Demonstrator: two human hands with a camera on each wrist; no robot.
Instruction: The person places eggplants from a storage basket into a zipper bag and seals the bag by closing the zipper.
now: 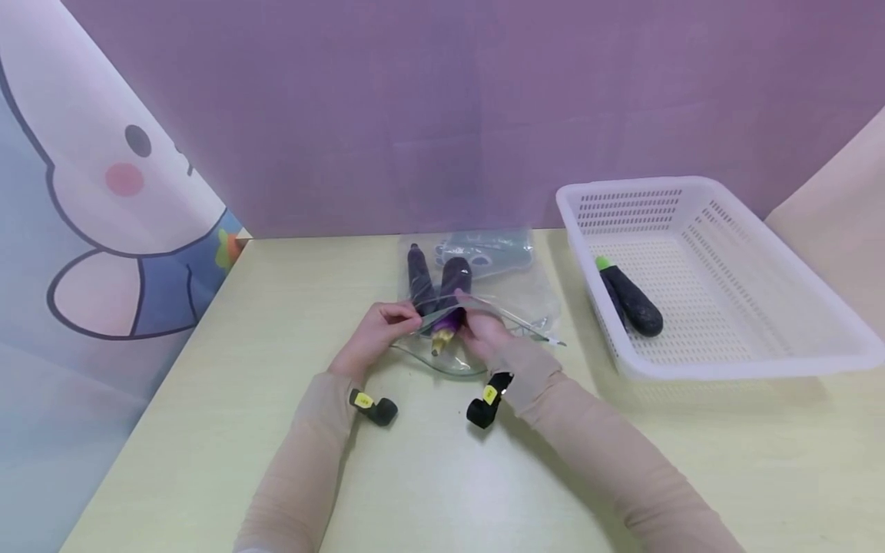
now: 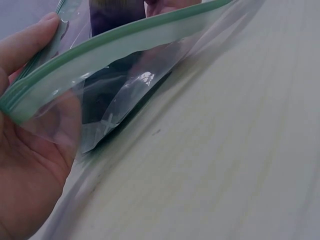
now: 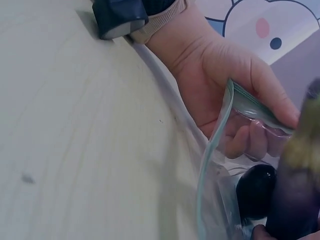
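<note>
A clear zip bag (image 1: 542,303) with a green seal (image 2: 125,31) lies on the table, its mouth toward me. My left hand (image 1: 376,334) pinches the left side of the mouth between thumb and fingers. In my right hand (image 1: 484,330) is a purple eggplant (image 1: 455,278), its yellowish stem end at the mouth and its body pointing into the bag. Left of it a second dark eggplant (image 1: 419,276) lies in the bag. The right wrist view shows the rounded dark end (image 3: 256,191) of an eggplant beside the held eggplant (image 3: 295,200).
To the right stands a white perforated basket (image 1: 747,372). Inside, along its left wall, lies a dark eggplant with a green stem (image 1: 632,299), with another dark one partly hidden beside it. A purple backdrop (image 1: 332,153) rises behind the table.
</note>
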